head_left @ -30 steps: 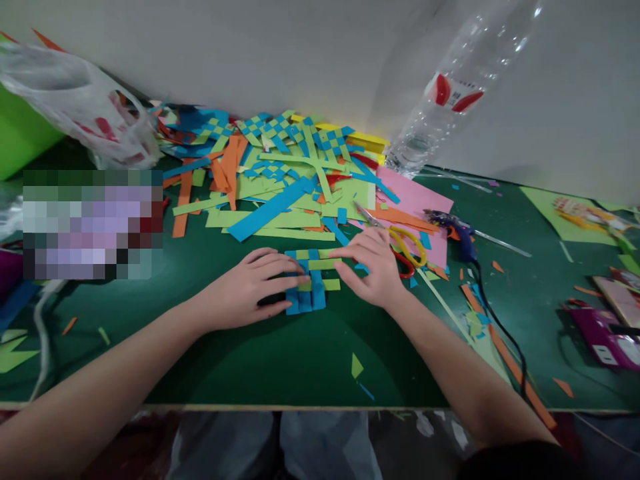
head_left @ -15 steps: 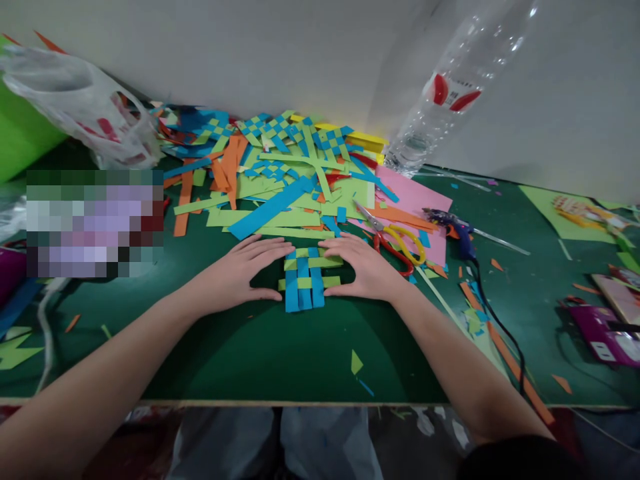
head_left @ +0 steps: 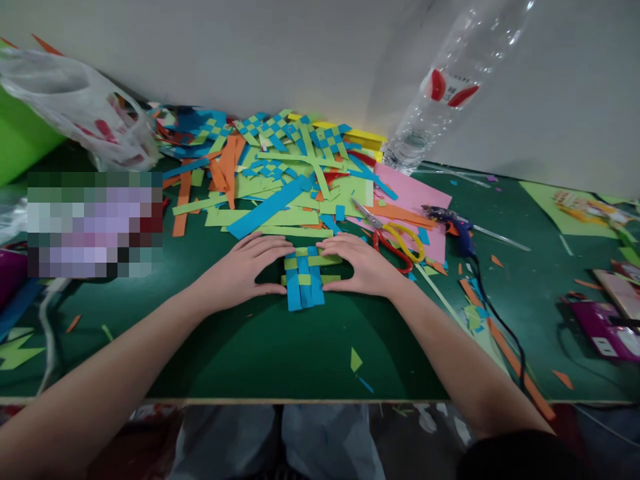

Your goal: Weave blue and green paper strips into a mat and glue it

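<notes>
A small mat woven from blue and light-green paper strips (head_left: 305, 278) lies flat on the green table (head_left: 280, 353). My left hand (head_left: 243, 268) rests palm down at its left side, fingers stretched out, fingertips and thumb touching the strip ends. My right hand (head_left: 361, 264) lies the same way on the right side, fingers spread and touching the strips. Neither hand grips anything; both press flat beside the weave.
Behind the mat lies a heap of cut paper strips and woven pieces (head_left: 280, 173). Scissors with yellow and red handles (head_left: 395, 241), a glue gun (head_left: 457, 230) with cord, a plastic bottle (head_left: 445, 87), a plastic bag (head_left: 80, 107) and pink paper (head_left: 415, 197) surround it.
My hands slid off the top of the weave to its two sides and flattened there; since half a second ago they have pressed inward slightly, narrowing the green strips.
</notes>
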A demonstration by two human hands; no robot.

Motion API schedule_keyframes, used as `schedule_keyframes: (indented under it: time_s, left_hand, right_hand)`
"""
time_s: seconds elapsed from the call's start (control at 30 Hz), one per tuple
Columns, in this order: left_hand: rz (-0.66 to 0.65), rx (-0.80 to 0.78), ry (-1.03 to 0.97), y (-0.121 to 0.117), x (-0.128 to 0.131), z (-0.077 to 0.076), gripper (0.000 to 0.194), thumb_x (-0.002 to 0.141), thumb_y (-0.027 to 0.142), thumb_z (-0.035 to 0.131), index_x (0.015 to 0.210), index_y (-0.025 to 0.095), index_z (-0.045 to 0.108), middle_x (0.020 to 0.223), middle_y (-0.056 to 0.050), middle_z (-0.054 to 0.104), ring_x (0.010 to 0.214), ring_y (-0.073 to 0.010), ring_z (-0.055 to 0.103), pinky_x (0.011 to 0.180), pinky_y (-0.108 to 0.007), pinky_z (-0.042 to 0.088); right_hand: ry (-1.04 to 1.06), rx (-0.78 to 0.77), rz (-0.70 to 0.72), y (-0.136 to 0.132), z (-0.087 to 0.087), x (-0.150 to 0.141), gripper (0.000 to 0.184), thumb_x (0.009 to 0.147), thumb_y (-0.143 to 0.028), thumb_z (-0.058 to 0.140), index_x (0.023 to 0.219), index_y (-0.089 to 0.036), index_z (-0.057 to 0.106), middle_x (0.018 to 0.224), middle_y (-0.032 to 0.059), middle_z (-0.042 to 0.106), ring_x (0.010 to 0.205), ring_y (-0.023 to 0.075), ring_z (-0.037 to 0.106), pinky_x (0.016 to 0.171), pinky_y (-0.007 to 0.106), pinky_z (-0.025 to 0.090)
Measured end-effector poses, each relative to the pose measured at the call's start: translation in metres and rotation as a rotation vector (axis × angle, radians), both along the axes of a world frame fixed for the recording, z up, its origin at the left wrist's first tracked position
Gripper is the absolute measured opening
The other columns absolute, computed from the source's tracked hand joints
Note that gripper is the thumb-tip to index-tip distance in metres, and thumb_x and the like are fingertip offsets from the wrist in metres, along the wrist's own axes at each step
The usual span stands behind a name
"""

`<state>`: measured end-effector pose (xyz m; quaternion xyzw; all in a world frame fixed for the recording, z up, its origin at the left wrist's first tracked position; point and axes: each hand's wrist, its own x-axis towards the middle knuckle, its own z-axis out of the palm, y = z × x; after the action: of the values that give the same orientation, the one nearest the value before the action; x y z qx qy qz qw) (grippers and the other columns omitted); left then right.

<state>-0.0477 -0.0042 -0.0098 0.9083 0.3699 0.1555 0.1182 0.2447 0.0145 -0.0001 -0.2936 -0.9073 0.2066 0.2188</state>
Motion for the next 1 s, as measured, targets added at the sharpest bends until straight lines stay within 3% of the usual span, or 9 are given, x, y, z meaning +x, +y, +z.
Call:
schedule_keyframes:
  time_s: [0.4,0.53,0.77,1.0]
  left_hand:
    - [-0.013,0.043,0.009,0.001,0.004,-0.001,0.061,0.087,0.065,0.053,0.131,0.023,0.053,0.138,-0.011,0.056,0.132,-0.0284,0.048,0.111,-0.050,0.033]
    - [-0.021,0.023,0.010,0.000,0.001,0.000,0.066,0.084,0.065,0.058,0.134,0.023,0.051,0.141,-0.012,0.053,0.134,-0.0295,0.046,0.112,-0.050,0.034]
    - [-0.159,-0.029,0.028,-0.008,0.000,0.010,0.070,0.087,0.058,0.060,0.147,0.027,0.039,0.154,-0.007,0.043,0.144,-0.0256,0.035,0.122,-0.048,0.021]
    - [-0.219,-0.030,0.116,-0.011,0.010,0.012,0.050,0.097,0.047,0.048,0.145,0.034,0.043,0.157,-0.001,0.038,0.147,-0.0215,0.031,0.124,-0.048,0.014]
  right_hand:
    - [0.001,0.095,0.007,0.000,-0.002,-0.002,0.049,0.078,-0.051,0.075,0.112,-0.018,0.064,0.131,0.0111,0.064,0.126,0.0265,0.055,0.111,0.048,0.040]
    - [-0.016,0.081,0.011,0.000,0.000,-0.001,0.049,0.079,-0.052,0.074,0.114,-0.020,0.064,0.131,0.0109,0.064,0.127,0.0267,0.055,0.111,0.050,0.039]
    - [-0.031,0.062,0.010,0.000,0.003,0.002,0.045,0.081,-0.045,0.073,0.117,-0.020,0.062,0.134,0.0110,0.063,0.127,0.0257,0.055,0.114,0.051,0.036]
    - [-0.012,0.107,0.010,0.001,0.000,0.003,0.034,0.084,-0.040,0.070,0.112,-0.021,0.063,0.131,0.0099,0.065,0.123,0.0253,0.059,0.113,0.052,0.038]
